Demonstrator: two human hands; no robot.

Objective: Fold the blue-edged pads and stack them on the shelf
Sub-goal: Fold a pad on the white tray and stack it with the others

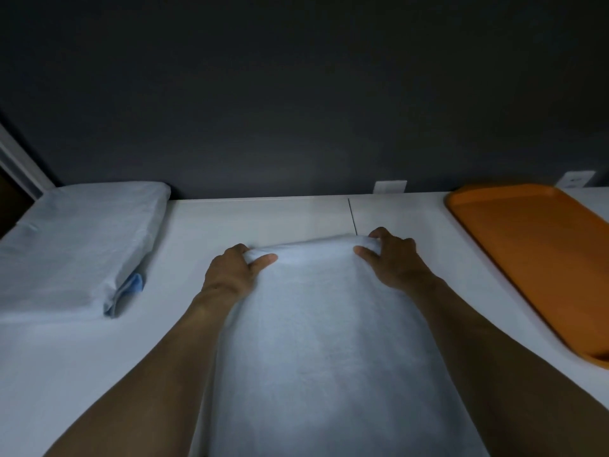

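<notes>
A white table (82, 357) fills the low half of the view. A dark grey wall (296, 94) stands behind it at 12 o'clock, and the room is dim. A thin seam (352, 216) runs from the wall toward the hands. Two small white plates (390, 187) sit low on the wall, one at 12 o'clock and one at 2 o'clock. At 9 o'clock a bit of a pale door frame (19, 166) shows. A light blue pad (323, 341) lies flat in the middle of the table, and its near end runs out of the bottom of the view at 6 o'clock. The left hand (230, 272) holds the far left corner of the pad. Its fingers (263, 260) curl under the edge with the thumb on top. The right hand (392, 262) holds the far right corner the same way, and the far edge is lifted a little between them. A stack of folded pads (72, 245) rests at 9 o'clock, with a darker blue edge poking out at its near corner. An orange tray (527, 252) lies at 3 o'clock and runs off the side of the view. White table top shows between the pad and the stack, between the pad and the tray, and in a strip from the pad's far edge to the wall.
</notes>
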